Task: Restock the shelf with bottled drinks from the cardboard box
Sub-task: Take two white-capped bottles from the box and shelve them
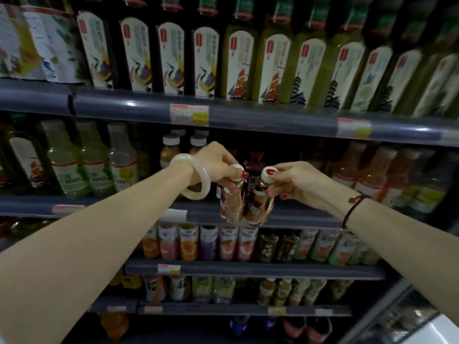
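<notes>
Two hands are holding stock before the grey-blue metal shelf (293, 218), the left hand (218, 162) pinching one white-capped brown plastic bottle (232, 204) by its cap and the right hand (295, 182) a second such bottle (260, 209), both probably needing lowering upright into the dark gap behind

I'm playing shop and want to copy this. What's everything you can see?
Brown plastic bottles with white caps: two, brown, held before second shelf.
Tall dark bottles with cream labels: four, dark, top shelf left.
Tall green bottles: several, green, top shelf right.
Small bottles with colourful labels: many, mixed colours, third shelf.
Grey shelf rails: several, grey, below each row.
Left hand: one, white bangle, gripping one cap.
Right hand: one, gripping other cap.
</notes>
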### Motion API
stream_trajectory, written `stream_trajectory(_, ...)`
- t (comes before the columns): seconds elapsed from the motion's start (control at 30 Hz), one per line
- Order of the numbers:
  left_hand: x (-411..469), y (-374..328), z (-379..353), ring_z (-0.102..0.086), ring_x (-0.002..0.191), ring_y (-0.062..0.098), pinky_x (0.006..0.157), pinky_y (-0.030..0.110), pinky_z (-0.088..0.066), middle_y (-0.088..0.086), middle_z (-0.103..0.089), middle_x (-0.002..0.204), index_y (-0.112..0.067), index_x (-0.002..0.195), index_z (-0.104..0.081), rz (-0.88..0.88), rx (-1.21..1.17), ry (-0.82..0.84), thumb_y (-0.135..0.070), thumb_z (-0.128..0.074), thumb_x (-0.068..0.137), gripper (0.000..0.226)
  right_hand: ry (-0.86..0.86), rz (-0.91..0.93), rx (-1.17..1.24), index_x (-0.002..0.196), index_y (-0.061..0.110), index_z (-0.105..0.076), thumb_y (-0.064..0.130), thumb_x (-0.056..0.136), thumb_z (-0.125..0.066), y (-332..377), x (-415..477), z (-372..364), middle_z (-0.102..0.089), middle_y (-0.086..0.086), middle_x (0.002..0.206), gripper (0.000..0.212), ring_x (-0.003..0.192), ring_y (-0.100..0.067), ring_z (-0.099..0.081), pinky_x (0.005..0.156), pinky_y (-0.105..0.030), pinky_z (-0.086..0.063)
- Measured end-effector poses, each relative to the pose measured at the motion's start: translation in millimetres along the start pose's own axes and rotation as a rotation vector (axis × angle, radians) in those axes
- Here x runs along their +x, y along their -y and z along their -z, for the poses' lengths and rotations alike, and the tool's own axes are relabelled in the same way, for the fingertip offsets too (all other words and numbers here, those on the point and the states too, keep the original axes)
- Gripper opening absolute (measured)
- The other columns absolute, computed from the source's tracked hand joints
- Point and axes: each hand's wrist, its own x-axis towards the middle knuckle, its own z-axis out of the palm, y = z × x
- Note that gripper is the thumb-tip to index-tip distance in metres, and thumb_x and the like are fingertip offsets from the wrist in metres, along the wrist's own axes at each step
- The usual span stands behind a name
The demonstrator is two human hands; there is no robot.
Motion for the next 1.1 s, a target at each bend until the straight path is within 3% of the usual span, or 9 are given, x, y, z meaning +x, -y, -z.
stream_trajectory(0.43,51,-29,-62,-0.074,0.084,0.019,0.086,0.038,-0.059,0.011,-0.076,0.088,-0.002,0.093,-0.075,-0.229,0.084,-0.051,-0.013,-0.073,0.081,0.016,-0.204,0.075,0.022,0.089,0.014,-0.068,0.005,0.09,-0.059,-10,1,66,-0.072,-0.001,0.064,0.013,0.051,-0.013,-0.068,0.042,-0.018,-0.041)
stream_trajectory(0.73,77,-23,-84,-0.073,0.081,0.015,0.083,0.032,-0.059,0.008,-0.075,0.088,-0.001,0.095,-0.075,-0.226,0.059,-0.066,-0.011,-0.072,0.082,0.017,-0.219,0.049,0.018,0.087,0.017,-0.067,0.004,0.092,-0.056,-25,17,85,-0.071,-0.005,0.074,0.017,0.056,-0.014,-0.069,0.047,-0.02,-0.04)
stream_trajectory(0.97,96,-11,-88,-0.075,0.08,0.025,0.082,0.036,-0.06,0.015,-0.075,0.091,-0.001,0.1,-0.072,-0.138,-0.084,-0.064,-0.017,-0.071,0.084,0.023,-0.228,-0.001,0.036,0.09,0.016,-0.067,0.006,0.092,-0.054,-33,41,92,-0.069,-0.005,0.062,0.016,0.052,-0.011,-0.065,0.054,-0.023,-0.041)
stream_trajectory(1.1,108,-7,-91,-0.069,0.072,0.016,0.075,0.028,-0.059,0.01,-0.072,0.101,-0.005,0.111,-0.067,-0.13,-0.102,-0.118,-0.021,-0.067,0.087,0.029,-0.237,-0.023,0.118,0.097,0.008,-0.067,0.011,0.092,-0.057,-38,54,92,-0.064,-0.006,0.059,0.012,0.055,-0.014,-0.058,0.06,-0.024,-0.043)
